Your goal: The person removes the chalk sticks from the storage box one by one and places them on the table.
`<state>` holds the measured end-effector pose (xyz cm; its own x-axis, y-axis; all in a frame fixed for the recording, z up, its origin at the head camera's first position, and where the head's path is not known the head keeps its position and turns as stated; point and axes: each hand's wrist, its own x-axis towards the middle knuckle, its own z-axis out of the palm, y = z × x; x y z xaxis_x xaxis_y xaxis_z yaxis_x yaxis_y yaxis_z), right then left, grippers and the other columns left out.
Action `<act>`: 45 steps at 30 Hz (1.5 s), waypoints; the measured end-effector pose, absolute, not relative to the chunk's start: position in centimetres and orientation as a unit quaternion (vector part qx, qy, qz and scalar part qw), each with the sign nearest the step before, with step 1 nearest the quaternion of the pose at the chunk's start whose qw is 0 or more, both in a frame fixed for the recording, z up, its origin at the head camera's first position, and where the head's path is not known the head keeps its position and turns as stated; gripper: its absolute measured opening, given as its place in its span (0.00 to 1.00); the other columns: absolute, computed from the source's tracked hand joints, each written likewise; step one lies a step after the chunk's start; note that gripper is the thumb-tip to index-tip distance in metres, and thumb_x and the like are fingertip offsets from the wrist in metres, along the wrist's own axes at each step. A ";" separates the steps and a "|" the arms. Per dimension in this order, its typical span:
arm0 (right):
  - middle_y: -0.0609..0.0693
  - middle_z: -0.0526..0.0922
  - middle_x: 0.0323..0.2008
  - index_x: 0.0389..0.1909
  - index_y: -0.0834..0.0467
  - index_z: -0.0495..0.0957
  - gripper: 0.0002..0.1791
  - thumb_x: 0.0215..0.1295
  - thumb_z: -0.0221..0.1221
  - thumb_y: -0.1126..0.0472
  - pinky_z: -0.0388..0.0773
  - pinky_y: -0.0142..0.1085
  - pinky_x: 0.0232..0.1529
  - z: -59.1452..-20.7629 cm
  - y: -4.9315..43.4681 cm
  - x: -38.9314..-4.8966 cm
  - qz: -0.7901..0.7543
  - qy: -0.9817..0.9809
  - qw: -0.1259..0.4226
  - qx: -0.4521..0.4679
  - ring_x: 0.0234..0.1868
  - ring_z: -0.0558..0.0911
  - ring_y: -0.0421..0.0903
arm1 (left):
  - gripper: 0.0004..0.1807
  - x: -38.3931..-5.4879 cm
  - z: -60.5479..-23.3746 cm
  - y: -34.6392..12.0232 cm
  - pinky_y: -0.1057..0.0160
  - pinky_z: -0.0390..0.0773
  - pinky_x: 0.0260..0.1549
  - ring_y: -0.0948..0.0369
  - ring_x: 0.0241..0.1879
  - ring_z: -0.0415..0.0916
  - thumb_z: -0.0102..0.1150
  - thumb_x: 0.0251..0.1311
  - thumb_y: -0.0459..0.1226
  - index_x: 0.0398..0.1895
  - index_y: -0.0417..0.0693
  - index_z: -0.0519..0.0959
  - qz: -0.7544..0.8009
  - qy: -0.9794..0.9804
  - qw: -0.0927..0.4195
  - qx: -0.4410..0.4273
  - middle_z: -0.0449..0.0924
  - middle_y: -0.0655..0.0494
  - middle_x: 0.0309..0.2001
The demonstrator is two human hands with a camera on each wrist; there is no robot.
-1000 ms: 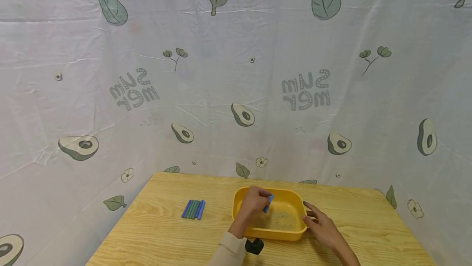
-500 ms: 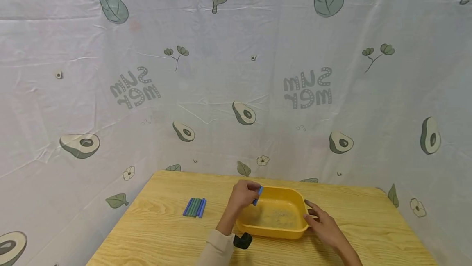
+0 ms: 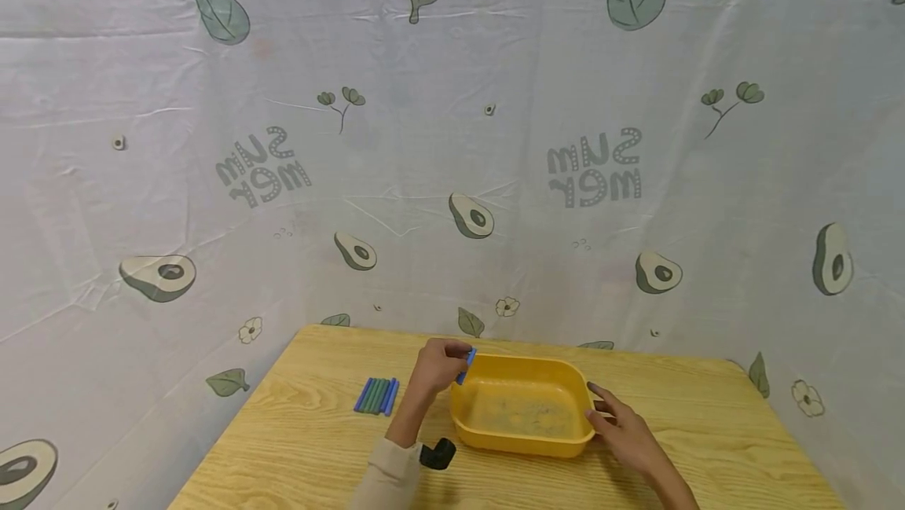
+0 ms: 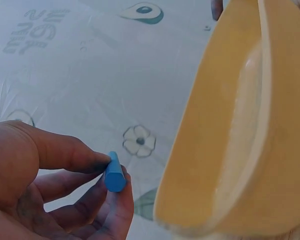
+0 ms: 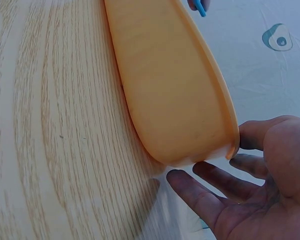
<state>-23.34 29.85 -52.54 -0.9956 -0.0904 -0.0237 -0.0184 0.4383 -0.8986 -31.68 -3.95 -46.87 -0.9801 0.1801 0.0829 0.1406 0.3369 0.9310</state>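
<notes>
My left hand (image 3: 434,368) pinches a blue chalk stick (image 4: 115,179) between thumb and fingers, just off the left end of a yellow plastic basin (image 3: 519,444). In the left wrist view the chalk is seen end-on, and the fingertips look dusty. The right hand (image 3: 625,433) touches the basin's right end from outside, its fingers spread along the wall. Powdery residue marks the basin's floor. To the left, several blue and green chalk sticks (image 3: 376,396) lie side by side in a row on the table.
The light wooden table (image 3: 304,459) ends at a pale printed curtain (image 3: 396,164) behind and at the sides. A black strap piece (image 3: 438,454) juts from the left wrist, near the basin's front left corner.
My left hand has moved left with the blue chalk stick, from above the basin's inside to its left rim. The right hand stays at the basin's right end.
</notes>
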 end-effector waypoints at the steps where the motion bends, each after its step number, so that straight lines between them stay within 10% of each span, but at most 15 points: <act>1: 0.79 0.71 0.70 0.83 0.70 0.54 0.37 0.84 0.54 0.57 0.90 0.44 0.49 -52.5 29.9 -23.3 -0.527 0.849 0.034 -0.032 0.64 0.82 0.69 | 0.16 -31.7 -46.9 -4.2 0.58 0.85 0.35 0.55 0.40 0.84 0.64 0.64 0.26 0.55 0.35 0.88 0.569 0.817 0.017 0.096 0.89 0.40 0.47; 45: 0.78 0.73 0.69 0.83 0.70 0.54 0.38 0.84 0.55 0.54 0.90 0.46 0.50 -52.4 29.7 -23.4 -0.509 0.860 0.035 -0.014 0.64 0.82 0.70 | 0.19 -32.6 -50.4 -16.7 0.55 0.83 0.37 0.46 0.43 0.85 0.57 0.67 0.24 0.59 0.29 0.84 0.574 0.818 -0.037 -0.006 0.86 0.34 0.53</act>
<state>-23.44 29.72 -52.43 -0.9971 -0.0605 -0.0466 0.0117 0.4816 -0.8763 -32.59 -16.69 -50.36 -0.9971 -0.0530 0.0542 0.0330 0.3407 0.9396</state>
